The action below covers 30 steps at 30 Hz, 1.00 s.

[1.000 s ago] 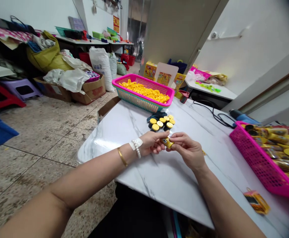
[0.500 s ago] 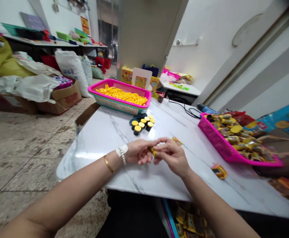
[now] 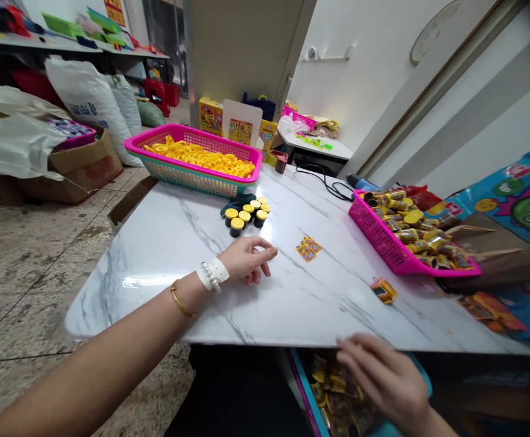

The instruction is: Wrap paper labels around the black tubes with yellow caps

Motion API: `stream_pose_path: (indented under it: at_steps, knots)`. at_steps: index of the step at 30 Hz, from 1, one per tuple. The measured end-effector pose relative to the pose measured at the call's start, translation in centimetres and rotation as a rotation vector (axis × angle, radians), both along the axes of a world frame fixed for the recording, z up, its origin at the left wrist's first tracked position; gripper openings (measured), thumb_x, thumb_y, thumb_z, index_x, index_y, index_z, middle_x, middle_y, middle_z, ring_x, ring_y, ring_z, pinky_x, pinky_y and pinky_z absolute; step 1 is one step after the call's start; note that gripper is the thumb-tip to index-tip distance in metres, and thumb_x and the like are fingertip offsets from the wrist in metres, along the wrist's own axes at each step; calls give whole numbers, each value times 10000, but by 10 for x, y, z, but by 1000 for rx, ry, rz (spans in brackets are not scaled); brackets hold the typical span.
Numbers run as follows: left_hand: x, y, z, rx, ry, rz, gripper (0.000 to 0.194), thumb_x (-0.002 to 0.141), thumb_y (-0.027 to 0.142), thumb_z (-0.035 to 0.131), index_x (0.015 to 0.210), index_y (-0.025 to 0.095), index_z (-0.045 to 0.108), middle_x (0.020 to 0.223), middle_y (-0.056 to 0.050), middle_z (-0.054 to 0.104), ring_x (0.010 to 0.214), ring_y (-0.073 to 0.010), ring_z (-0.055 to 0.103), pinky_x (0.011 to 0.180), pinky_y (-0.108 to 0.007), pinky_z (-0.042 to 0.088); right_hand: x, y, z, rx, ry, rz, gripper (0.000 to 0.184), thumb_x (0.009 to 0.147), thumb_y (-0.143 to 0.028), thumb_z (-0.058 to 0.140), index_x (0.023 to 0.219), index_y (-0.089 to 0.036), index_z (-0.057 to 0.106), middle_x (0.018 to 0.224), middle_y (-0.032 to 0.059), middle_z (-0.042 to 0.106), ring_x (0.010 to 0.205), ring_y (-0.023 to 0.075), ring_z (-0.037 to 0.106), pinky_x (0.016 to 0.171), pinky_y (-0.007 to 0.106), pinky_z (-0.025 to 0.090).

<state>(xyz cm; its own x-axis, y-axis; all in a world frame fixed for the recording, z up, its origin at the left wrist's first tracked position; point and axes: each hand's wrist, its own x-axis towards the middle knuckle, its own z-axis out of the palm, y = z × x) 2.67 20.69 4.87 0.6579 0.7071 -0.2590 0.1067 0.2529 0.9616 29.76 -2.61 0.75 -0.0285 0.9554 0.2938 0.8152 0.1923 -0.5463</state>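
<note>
My left hand (image 3: 246, 258) hovers over the white marbled table with its fingers loosely stretched, and nothing shows in them. Just beyond it stands a cluster of small black tubs with yellow lids (image 3: 244, 216). Low on the right, my right hand (image 3: 383, 376) is slightly blurred, its fingers extended over a bin (image 3: 308, 394) below the table edge. Small yellow wrapped pieces (image 3: 332, 388) fill that bin, partly hidden by the hand. I see nothing in the right hand. A flat yellow printed packet (image 3: 308, 248) lies to the right of my left hand.
At the back left of the table (image 3: 155, 243) stands a pink-rimmed basket (image 3: 132, 145) of yellow plastic pieces. A pink basket (image 3: 374, 243) of yellow-and-black tubs is on the right. Another small packet (image 3: 383, 290) lies before it. A black cable (image 3: 323, 179) curls behind.
My hands have come apart, and the small yellow piece between them is out of sight. The right hand has moved down and right over the bin. The view has shifted too.
</note>
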Motion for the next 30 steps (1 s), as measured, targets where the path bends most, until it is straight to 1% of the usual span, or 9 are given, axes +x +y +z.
stream_pose_path:
  at_steps: [3,6,8,15,18,21,25,28,30]
  knots:
    - [-1,2,-4,22,37,5,499,734,599,753,906,162,585,596,-26,685,367,-112,564,340,-169,358,-2,85,17,226,-103,-121,333,854,-338,665,1176,-378,739,905,75,683,730,231,678,693,396,593]
    - [-3,3,-6,12,53,26,465,738,575,759,851,154,596,590,-29,681,360,-109,556,331,-171,353,-3,163,23,148,-118,-87,239,851,-390,648,994,-284,807,831,53,677,695,187,641,692,345,558]
    - [-3,3,-7,-2,37,37,453,738,565,762,836,153,600,592,-31,682,358,-105,549,329,-171,350,-4,190,18,134,-109,-61,199,837,-389,665,859,-258,813,773,36,685,689,177,648,684,320,541]
    - [2,2,-11,-69,22,116,477,722,592,759,778,133,644,685,-63,704,417,-106,567,339,-185,341,-36,179,14,277,-38,-96,234,896,-373,628,837,-214,789,660,31,620,592,166,567,580,316,460]
    - [0,3,-9,-61,-32,171,493,701,597,772,794,122,680,818,-87,721,460,-97,574,342,-191,336,-72,178,24,377,-5,20,183,893,-345,650,847,-239,791,616,17,586,559,149,524,563,306,440]
    - [-4,5,-5,15,-66,247,396,765,514,747,719,128,674,707,-36,672,420,-57,490,338,-172,291,-97,186,35,375,69,124,140,875,-332,676,878,-240,782,654,19,596,571,139,514,569,295,436]
    - [-7,6,-1,122,-12,278,355,855,397,674,614,142,621,481,33,524,379,-44,414,362,-157,280,-97,203,45,61,350,54,345,843,-466,686,1053,-195,724,858,60,661,730,166,591,586,272,457]
    - [-7,6,0,206,31,285,289,873,305,649,636,142,620,477,45,523,382,-45,441,396,-157,323,-91,214,45,-325,490,112,416,793,-565,702,831,-151,711,672,27,638,577,126,533,497,236,380]
    - [-6,6,0,212,48,395,256,879,294,636,672,147,610,512,49,543,370,-45,446,396,-166,335,-90,216,39,-344,558,64,449,775,-592,711,693,-154,658,529,-18,549,473,88,424,448,226,298]
